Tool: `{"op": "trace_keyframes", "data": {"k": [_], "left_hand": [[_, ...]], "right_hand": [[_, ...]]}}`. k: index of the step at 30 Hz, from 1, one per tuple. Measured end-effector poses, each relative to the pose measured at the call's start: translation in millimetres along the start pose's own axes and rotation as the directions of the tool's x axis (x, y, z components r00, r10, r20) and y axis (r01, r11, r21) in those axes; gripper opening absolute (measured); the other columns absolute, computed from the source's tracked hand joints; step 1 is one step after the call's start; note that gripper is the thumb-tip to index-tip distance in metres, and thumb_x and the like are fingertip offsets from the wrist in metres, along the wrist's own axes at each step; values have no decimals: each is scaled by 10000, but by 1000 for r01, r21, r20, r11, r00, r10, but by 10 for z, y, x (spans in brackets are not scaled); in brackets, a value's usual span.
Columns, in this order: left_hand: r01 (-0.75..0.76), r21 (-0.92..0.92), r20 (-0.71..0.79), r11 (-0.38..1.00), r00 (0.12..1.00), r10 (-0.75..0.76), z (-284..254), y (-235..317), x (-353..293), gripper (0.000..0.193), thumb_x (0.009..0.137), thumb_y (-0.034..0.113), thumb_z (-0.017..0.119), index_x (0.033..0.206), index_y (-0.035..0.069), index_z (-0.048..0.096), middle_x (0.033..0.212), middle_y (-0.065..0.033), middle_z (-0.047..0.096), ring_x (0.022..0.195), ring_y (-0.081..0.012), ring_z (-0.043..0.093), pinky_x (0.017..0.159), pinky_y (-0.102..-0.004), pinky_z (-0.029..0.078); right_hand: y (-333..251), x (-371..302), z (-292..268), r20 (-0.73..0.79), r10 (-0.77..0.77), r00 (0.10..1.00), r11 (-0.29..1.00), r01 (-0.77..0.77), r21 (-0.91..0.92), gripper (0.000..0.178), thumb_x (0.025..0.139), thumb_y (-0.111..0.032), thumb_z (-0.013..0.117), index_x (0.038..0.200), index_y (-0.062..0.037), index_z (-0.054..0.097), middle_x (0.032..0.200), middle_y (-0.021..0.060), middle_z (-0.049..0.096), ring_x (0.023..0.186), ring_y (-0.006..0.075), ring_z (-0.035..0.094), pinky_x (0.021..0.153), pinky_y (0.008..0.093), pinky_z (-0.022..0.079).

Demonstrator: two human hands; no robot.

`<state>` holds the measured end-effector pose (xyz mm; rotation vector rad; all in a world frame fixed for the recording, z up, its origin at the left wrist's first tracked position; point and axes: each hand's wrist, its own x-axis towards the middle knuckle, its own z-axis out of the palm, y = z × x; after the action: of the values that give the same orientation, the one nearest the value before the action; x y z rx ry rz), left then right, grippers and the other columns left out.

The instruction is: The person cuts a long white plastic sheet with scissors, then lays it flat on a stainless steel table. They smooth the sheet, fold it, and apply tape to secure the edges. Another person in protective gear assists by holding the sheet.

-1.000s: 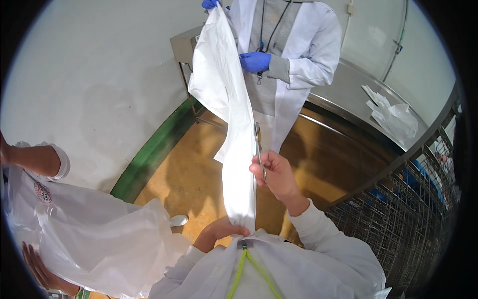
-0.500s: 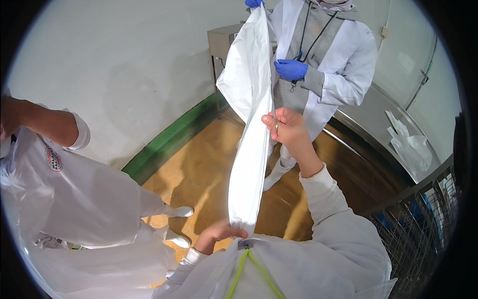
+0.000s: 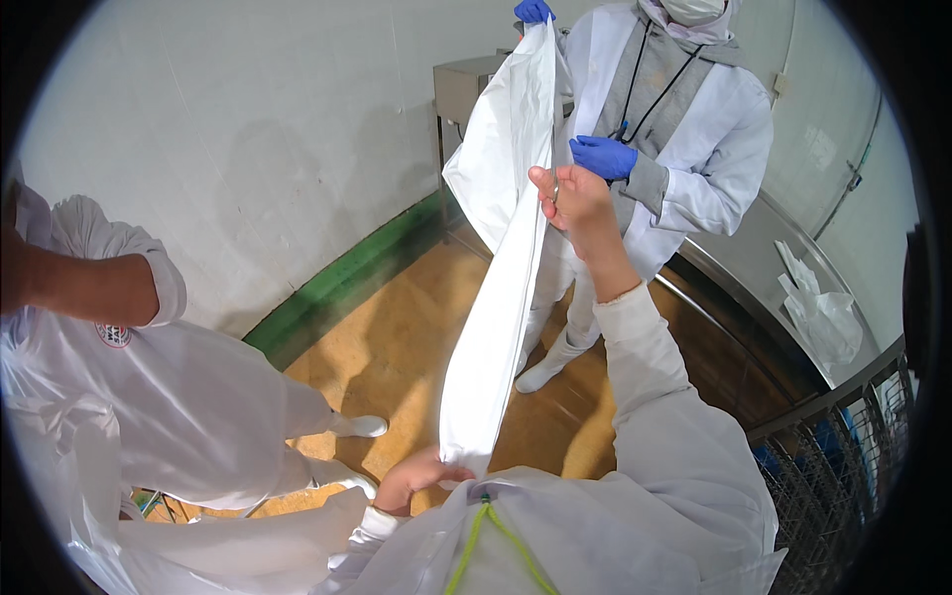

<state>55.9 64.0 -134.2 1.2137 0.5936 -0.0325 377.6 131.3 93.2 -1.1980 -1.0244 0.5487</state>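
A long folded white plastic sheet (image 3: 501, 288) stretches tautly from near my chest up to a co-worker's raised blue-gloved hand (image 3: 535, 11). My left hand (image 3: 424, 476) pinches its lower end. Further up, my right hand (image 3: 577, 203) is closed around scissors (image 3: 555, 188), their metal handle showing at the fingers. The thin blades run upward along the sheet's right edge; whether they are apart is too small to tell. Just beyond my right hand is the co-worker's other blue-gloved hand (image 3: 603, 157), beside the sheet and apart from it.
The co-worker (image 3: 684, 149) in a white coat stands ahead. Another person (image 3: 169, 387) in a white apron is close at left. A metal counter (image 3: 754, 248) at right bears crumpled white plastic (image 3: 823, 317). A dark mesh rack (image 3: 833, 476) stands at lower right; a metal box (image 3: 466, 89) is behind.
My right hand and the scissors have moved up along the sheet, toward the co-worker's end. The sheet's lower end, with my left hand, has shifted slightly left.
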Motion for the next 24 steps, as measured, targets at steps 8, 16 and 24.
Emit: {"op": "trace_keyframes", "data": {"k": [8, 16, 24], "left_hand": [[70, 10, -29, 998, 997, -69, -430, -31, -125, 432, 762, 72, 711, 1167, 26, 567, 1028, -32, 623, 957, -138, 569, 846, -283, 440], [72, 18, 0, 997, 997, -72, -821, -62, -129, 448, 781, 99, 703, 1194, 13, 553, 1058, -32, 618, 971, -141, 573, 850, -282, 447], [162, -197, 71, 967, 986, -151, -1119, -315, -138, 563, 790, 171, 717, 1289, 37, 493, 1179, -35, 586, 1044, -136, 555, 886, -290, 432]], "right_hand": [[61, 539, 138, -37, 29, 999, 999, -30, -27, 355, 811, -313, 717, 829, 0, 551, 609, -10, 496, 488, 40, 391, 425, 174, 287], [-33, 1044, 241, -84, 85, 993, 996, -84, 10, 341, 817, -314, 712, 769, -26, 538, 603, -7, 491, 479, 44, 380, 404, 182, 279], [18, 1602, 110, -30, 57, 998, 996, -55, 77, 334, 822, -307, 708, 743, -34, 533, 599, -7, 486, 477, 43, 375, 404, 179, 275]]}}
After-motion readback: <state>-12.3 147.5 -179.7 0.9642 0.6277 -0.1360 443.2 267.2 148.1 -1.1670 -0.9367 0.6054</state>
